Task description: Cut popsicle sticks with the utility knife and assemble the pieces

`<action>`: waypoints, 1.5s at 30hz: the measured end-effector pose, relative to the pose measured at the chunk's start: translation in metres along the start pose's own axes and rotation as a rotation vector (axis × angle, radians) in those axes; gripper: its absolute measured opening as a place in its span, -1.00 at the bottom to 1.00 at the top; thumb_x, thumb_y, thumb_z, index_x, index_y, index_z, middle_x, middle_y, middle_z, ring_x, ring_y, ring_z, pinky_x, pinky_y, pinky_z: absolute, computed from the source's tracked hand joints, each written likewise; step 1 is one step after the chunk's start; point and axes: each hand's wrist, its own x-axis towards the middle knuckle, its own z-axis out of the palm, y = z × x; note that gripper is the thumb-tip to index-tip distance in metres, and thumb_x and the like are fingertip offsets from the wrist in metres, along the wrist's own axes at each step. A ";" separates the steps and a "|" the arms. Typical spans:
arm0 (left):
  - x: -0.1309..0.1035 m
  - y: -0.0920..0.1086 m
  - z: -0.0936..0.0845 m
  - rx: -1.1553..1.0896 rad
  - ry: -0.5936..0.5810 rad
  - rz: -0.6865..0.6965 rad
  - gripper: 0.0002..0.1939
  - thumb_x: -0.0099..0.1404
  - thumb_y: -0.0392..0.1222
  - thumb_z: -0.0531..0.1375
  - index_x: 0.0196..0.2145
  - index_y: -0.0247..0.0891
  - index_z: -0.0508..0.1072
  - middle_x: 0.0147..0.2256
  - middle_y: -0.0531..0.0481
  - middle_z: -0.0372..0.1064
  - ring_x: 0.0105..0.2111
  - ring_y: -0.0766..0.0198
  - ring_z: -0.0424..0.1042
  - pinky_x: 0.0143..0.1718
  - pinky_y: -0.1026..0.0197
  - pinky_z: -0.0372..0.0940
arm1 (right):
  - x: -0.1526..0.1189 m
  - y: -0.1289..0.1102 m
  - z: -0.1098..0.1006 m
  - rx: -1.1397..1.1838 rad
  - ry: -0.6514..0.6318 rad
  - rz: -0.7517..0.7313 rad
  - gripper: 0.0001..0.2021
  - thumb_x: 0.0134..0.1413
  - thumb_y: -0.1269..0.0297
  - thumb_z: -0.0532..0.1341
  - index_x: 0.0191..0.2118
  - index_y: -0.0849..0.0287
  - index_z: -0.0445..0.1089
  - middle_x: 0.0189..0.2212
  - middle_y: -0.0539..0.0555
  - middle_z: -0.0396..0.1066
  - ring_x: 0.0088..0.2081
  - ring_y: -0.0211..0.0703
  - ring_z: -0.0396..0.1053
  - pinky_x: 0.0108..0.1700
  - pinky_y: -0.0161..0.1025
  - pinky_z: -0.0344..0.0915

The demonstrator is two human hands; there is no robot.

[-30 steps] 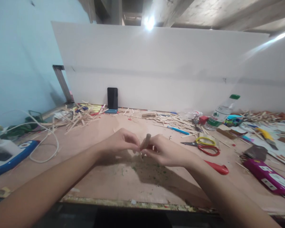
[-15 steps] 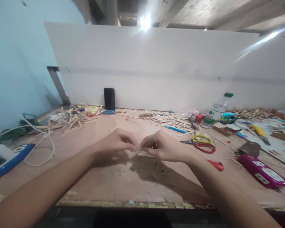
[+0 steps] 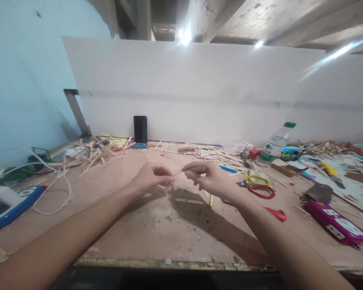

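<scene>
My right hand (image 3: 210, 175) is closed round the tan-grey handle of a small thin-tipped tool (image 3: 196, 169), maybe an awl. Its slender tip points left toward my left hand (image 3: 155, 176), whose thumb and fingers are pinched together. Whatever lies in that pinch is too small to make out. Both hands hover over the table, the fingertips a short gap apart. Below them a flat wooden stick (image 3: 189, 201) lies on the tabletop (image 3: 145, 237). A thin yellow rod (image 3: 211, 200) rests near the right wrist.
Scissors with yellow and red handles (image 3: 261, 186) lie right of my right hand, near a purple case (image 3: 335, 223). A bottle (image 3: 272, 149) leans at the back right. Wood strips (image 3: 93, 155) are heaped at the back left. A phone (image 3: 140, 129) stands upright behind; a white cable (image 3: 68, 191) loops left.
My hands have parted slightly, and the right has turned so the tool's handle and tip show. The wooden stick and yellow rod below are now more visible. The view has shifted slightly.
</scene>
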 end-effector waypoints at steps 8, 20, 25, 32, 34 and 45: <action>0.001 -0.009 0.002 0.073 0.003 -0.144 -0.63 0.10 0.05 0.40 -0.29 -0.33 0.58 -0.47 -0.09 0.54 -0.53 0.21 0.51 -0.51 0.22 0.37 | 0.001 -0.001 0.000 0.015 -0.012 0.015 -0.72 0.22 0.11 0.21 -0.32 0.18 0.58 -0.38 0.08 0.58 -0.47 -0.19 0.39 -0.41 -0.23 0.29; -0.003 -0.013 0.012 0.675 0.003 0.110 -0.81 0.22 -0.06 0.31 -0.41 -0.22 0.62 -0.36 -0.07 0.49 -0.31 0.09 0.40 -0.25 0.14 0.20 | 0.009 0.013 -0.007 0.038 0.153 0.075 -0.81 -0.02 0.14 0.28 -0.34 0.14 0.45 -0.39 0.05 0.53 -0.45 -0.15 0.39 -0.42 -0.23 0.23; 0.000 -0.021 0.016 0.710 -0.057 0.151 -0.90 0.24 -0.21 0.25 -0.38 -0.22 0.58 -0.27 -0.09 0.49 -0.22 0.09 0.43 -0.17 0.15 0.22 | 0.011 0.012 -0.010 0.074 0.114 0.052 -0.80 0.02 0.13 0.30 -0.45 0.16 0.49 -0.26 0.14 0.57 -0.42 -0.16 0.40 -0.44 -0.23 0.26; -0.009 -0.004 -0.002 0.574 -0.173 0.136 -0.86 0.29 -0.24 0.15 -0.36 -0.22 0.53 -0.37 0.03 0.52 -0.32 0.17 0.45 -0.30 0.23 0.22 | 0.007 0.012 -0.012 0.144 0.053 0.112 -0.70 0.15 0.01 0.30 -0.37 0.17 0.45 -0.56 0.03 0.42 -0.56 -0.20 0.35 -0.56 -0.27 0.27; -0.011 0.003 -0.005 0.541 -0.188 0.143 -0.85 0.27 -0.27 0.15 -0.35 -0.23 0.54 -0.37 0.04 0.52 -0.33 0.19 0.45 -0.31 0.24 0.22 | 0.007 0.013 -0.010 0.180 0.016 0.126 -0.72 0.13 0.04 0.32 -0.37 0.17 0.44 -0.56 0.02 0.41 -0.56 -0.21 0.38 -0.56 -0.28 0.32; -0.007 0.016 -0.010 0.475 -0.189 0.264 -0.83 0.34 -0.16 0.24 -0.27 -0.19 0.66 -0.23 -0.03 0.61 -0.18 0.16 0.52 -0.10 0.22 0.30 | 0.002 0.009 0.005 0.401 -0.049 0.133 -0.70 0.07 0.18 0.36 -0.12 0.15 0.37 -0.40 0.03 0.51 -0.44 -0.16 0.52 -0.48 -0.26 0.47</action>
